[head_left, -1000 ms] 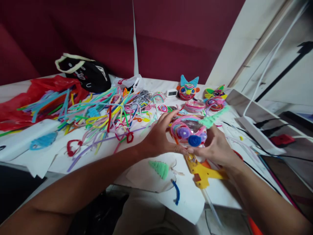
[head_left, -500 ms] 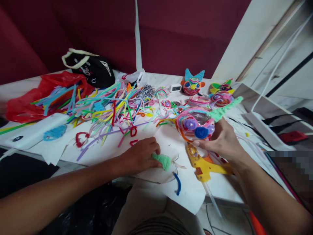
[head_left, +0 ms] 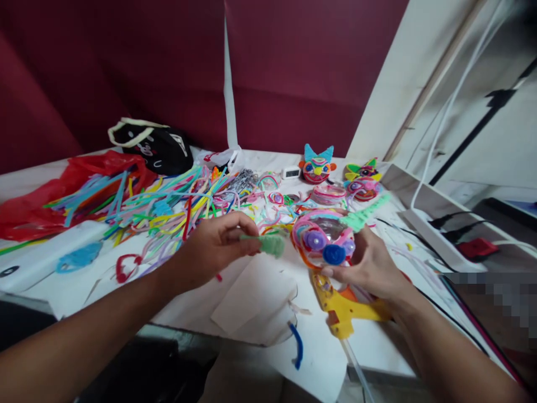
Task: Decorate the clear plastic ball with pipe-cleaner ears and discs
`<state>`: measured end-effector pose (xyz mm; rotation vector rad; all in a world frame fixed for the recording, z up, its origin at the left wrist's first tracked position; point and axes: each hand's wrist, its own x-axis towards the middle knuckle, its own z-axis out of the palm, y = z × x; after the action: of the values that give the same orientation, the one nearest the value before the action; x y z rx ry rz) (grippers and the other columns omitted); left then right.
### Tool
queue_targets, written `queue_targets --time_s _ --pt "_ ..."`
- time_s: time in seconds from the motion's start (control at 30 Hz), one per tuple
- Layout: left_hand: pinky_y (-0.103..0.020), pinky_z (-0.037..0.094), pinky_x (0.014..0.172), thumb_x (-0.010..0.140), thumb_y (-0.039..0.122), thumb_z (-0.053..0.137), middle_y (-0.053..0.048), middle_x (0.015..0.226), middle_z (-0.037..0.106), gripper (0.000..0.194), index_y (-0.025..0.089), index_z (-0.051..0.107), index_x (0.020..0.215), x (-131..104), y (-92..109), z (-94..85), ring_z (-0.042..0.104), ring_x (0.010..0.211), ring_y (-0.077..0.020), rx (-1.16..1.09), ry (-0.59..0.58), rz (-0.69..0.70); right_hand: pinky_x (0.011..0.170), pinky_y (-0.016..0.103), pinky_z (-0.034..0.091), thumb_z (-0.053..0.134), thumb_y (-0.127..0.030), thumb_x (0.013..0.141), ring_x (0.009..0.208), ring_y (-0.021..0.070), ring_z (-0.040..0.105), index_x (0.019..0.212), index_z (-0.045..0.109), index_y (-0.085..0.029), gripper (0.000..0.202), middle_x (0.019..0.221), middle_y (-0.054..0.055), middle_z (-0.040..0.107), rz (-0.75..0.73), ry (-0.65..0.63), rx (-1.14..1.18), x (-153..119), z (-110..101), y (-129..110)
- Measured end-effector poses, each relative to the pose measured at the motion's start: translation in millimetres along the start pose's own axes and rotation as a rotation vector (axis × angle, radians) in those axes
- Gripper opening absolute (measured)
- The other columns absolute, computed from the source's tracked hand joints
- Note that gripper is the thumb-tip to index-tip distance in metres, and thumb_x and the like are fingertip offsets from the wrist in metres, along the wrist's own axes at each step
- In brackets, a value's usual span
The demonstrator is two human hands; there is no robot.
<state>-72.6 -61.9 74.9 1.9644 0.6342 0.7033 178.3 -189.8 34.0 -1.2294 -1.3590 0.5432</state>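
Observation:
Between the thumb and fingers of my left hand [head_left: 220, 240] is a light green pipe-cleaner piece [head_left: 272, 245], raised above the paper. My right hand [head_left: 373, 263] grips a pink pipe-cleaner animal head [head_left: 319, 229] with purple eyes, a blue nose and a clear middle. A long light green ear-like piece [head_left: 366, 214] sticks up from its right side. The green piece in my left hand is apart from the head, to its left. Below my right hand lies a yellow glue gun [head_left: 352, 310] with a clear glue stick in its back end.
Pipe cleaners [head_left: 168, 196] lie heaped at left beside a red plastic bag [head_left: 25, 210]. A finished blue-eared head [head_left: 318, 165], a small white clock [head_left: 291, 173] and a black bag [head_left: 161, 148] stand behind. A power strip [head_left: 444, 240] with cables runs along the right.
My left hand has lifted the green piece off the paper, up and toward the head. My right hand still holds the head, and the camera view has tilted up slightly.

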Motion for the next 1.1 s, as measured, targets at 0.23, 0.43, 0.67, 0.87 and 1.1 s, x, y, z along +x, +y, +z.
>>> queue_targets --time_s 0.23,0.43,0.67,0.87,1.1 --pt "-0.019 0.053 0.057 0.078 0.027 0.071 0.0 0.077 0.071 0.012 0.018 0.066 0.084 26 36 0.8 0.068 0.064 -0.0118 0.037 0.184 0.26 0.082 0.037 0.056 0.09 -0.033 0.054 0.1 0.0274 0.068 0.103 0.051 -0.022 0.064 0.113 0.009 0.068 0.183 0.017 -0.046 -6 1 2" --pt "-0.019 0.051 0.071 0.083 0.023 0.068 0.002 0.083 0.074 0.006 0.02 0.071 0.087 28 45 0.4 0.066 0.072 -0.0093 0.426 0.187 0.427 0.08 0.036 0.056 0.088 -0.03 0.057 0.098 0.026 0.067 0.108 0.052 -0.022 0.063 0.113 0.009 0.068 0.216 -0.025 -0.029 -6 4 1" --pt "-0.018 0.048 0.067 0.084 0.022 0.066 0.006 0.074 0.072 0.005 0.02 0.07 0.085 33 46 1.2 0.06 0.059 -0.0066 0.529 0.165 0.503 0.087 0.036 0.054 0.088 -0.031 0.058 0.104 0.0266 0.065 0.105 0.053 -0.022 0.059 0.106 0.006 0.068 0.184 -0.048 -0.041 -5 5 1" --pt "-0.021 0.048 0.069 0.085 0.028 0.063 0.003 0.079 0.074 0.009 0.021 0.07 0.086 36 45 5.7 0.065 0.069 -0.0108 0.484 0.136 0.46 0.086 0.035 0.055 0.088 -0.028 0.056 0.104 0.0258 0.066 0.113 0.052 -0.022 0.068 0.115 0.007 0.067 0.2 -0.053 0.014 -5 7 -4" --pt "-0.02 0.046 0.06 0.083 0.03 0.065 0.003 0.074 0.071 0.012 0.02 0.071 0.087 38 44 11.2 0.059 0.059 -0.0093 0.372 0.111 0.351 0.087 0.037 0.056 0.086 -0.023 0.057 0.105 0.0267 0.066 0.12 0.051 -0.022 0.072 0.119 0.008 0.067 0.223 -0.086 0.083 -5 9 -5"
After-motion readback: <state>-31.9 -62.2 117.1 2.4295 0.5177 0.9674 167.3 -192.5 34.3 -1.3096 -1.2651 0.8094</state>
